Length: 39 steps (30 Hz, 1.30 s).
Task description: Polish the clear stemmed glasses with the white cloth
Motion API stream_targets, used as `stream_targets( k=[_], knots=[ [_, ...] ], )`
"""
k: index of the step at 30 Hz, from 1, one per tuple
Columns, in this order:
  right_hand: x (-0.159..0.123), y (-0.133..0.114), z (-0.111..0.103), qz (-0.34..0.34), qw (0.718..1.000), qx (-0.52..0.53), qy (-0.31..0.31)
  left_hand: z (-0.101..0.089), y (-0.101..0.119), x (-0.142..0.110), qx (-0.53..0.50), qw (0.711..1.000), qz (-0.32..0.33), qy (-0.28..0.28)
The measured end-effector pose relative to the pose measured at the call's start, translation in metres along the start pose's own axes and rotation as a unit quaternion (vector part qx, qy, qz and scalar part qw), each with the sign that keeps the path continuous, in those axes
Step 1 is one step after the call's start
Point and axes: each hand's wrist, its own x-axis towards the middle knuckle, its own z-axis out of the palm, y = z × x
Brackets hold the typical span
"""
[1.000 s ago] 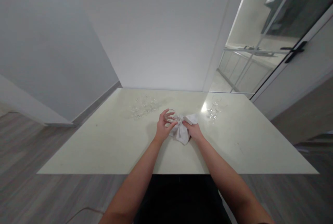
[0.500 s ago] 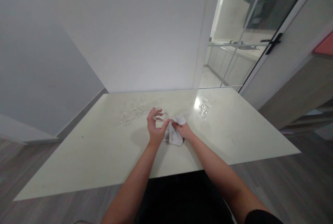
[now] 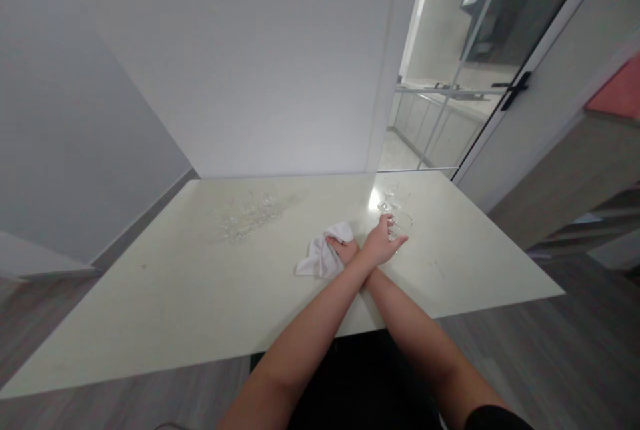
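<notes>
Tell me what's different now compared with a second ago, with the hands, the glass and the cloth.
The left hand carried the glass from beside the cloth across over the right arm to the table's right side, near the glasses there. It still grips it. The right hand stays on the white cloth. The glasses at the left are unmoved.

Arms were crossed at the forearms, left over right. Left forearm ran diagonally from lower left up to the right, bare, wrist straight. Left hand [image 3: 381, 243] sat furthest right, back of the hand toward the camera, fingers curled forward in a grasp with thumb up. Right forearm came in from lower right, short dark sleeve edge at the upper arm, passing beneath the left wrist. Right hand [image 3: 343, 249] was mostly hidden by the left wrist, fingers closed, knuckles showing.
</notes>
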Motion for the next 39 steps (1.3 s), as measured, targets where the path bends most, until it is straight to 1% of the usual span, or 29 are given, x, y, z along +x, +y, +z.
stream_targets(
  k=[2, 4, 6, 7, 9, 11, 13, 15, 18, 22, 27, 33, 39],
  knots=[
    [0.001, 0.003, 0.001, -0.011, 1.000, 0.015, -0.024, 0.008, 0.000, 0.006, 0.011, 1.000, 0.010, -0.010],
    [0.005, 0.007, 0.003, -0.031, 0.998, 0.034, -0.040, 0.013, 0.000, 0.011, 0.028, 0.999, 0.004, -0.020],
    [0.008, 0.011, 0.004, -0.057, 0.997, 0.041, -0.040, 0.017, 0.001, 0.011, 0.075, 0.997, -0.015, -0.033],
    [0.009, 0.012, 0.005, -0.072, 0.996, 0.042, -0.038, 0.018, 0.000, 0.010, 0.116, 0.992, -0.025, -0.044],
    [0.009, 0.015, 0.005, -0.106, 0.993, 0.040, -0.043, 0.021, -0.001, 0.004, 0.226, 0.971, -0.027, -0.074],
    [0.007, 0.016, 0.004, -0.134, 0.989, 0.038, -0.059, 0.023, -0.004, -0.002, 0.329, 0.939, 0.000, -0.102],
    [0.005, 0.017, 0.004, -0.151, 0.986, 0.033, -0.068, 0.026, -0.006, -0.007, 0.393, 0.911, 0.039, -0.117],
    [0.006, 0.019, 0.004, -0.156, 0.985, 0.027, -0.069, 0.027, -0.008, -0.010, 0.424, 0.895, 0.065, -0.120],
    [0.009, 0.025, 0.007, -0.157, 0.985, 0.022, -0.072, 0.028, -0.011, -0.008, 0.441, 0.885, 0.080, -0.127],
    [0.012, 0.028, 0.010, -0.140, 0.988, 0.031, -0.063, 0.028, -0.014, -0.003, 0.450, 0.880, 0.079, -0.127],
    [0.008, 0.023, 0.009, -0.148, 0.986, 0.040, -0.061, 0.028, -0.019, 0.000, 0.452, 0.879, 0.068, -0.132],
    [0.007, 0.023, 0.009, -0.122, 0.990, 0.036, -0.054, 0.029, -0.022, 0.002, 0.453, 0.879, 0.057, -0.141],
    [0.010, 0.023, 0.010, -0.116, 0.991, 0.044, -0.051, 0.030, -0.022, 0.004, 0.454, 0.877, 0.052, -0.146]
  ],
)
